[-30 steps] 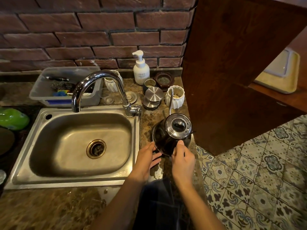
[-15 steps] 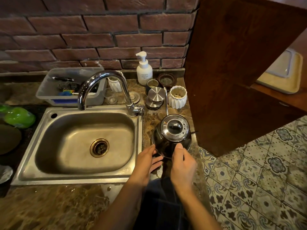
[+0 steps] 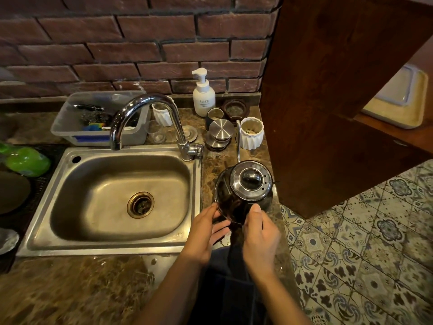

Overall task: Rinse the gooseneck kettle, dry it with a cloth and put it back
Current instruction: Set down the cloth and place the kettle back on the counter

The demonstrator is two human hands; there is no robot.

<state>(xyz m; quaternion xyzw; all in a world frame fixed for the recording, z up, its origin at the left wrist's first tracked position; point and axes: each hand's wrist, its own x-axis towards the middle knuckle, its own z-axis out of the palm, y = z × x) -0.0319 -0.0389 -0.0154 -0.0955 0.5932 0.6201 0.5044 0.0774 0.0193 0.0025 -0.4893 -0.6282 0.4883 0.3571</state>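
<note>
Head view: we look down on a brick wall (image 3: 117, 43) running along the 12 o'clock edge, and a dark wooden panel (image 3: 328, 90) fills the 1 to 3 o'clock side. Below the wall lies a brown marbled worktop (image 3: 70, 289), with a patterned tiled floor (image 3: 363, 254) at 4 o'clock.

Set into the worktop, at 9 o'clock from centre, is a steel sink (image 3: 105, 248). A grey plastic tub (image 3: 70, 127) stands behind it at 11 o'clock, and a curved chrome tap (image 3: 145, 102) arches over the sink's far edge.

The gooseneck kettle (image 3: 234, 202) is on the strip of worktop at 3 o'clock from the sink, just beside its rim. Its body is dark, its shiny lid (image 3: 250, 181) faces us, and its thin spout (image 3: 238, 141) points to 12 o'clock. We cannot tell whether its base is flat on the worktop.

Our left hand (image 3: 203, 233) is at the kettle's 7 o'clock side, with the thumb touching the body and the fingers loosely spread below it. Our right hand (image 3: 260, 238) holds the kettle at 5 o'clock. Its thumb is pressed upright against the body and its fingers curl under, out of sight.

At 12 o'clock from the kettle stand a white pump bottle (image 3: 203, 97), a white ribbed cup (image 3: 251, 134) and stacked steel lids (image 3: 220, 131).
</note>
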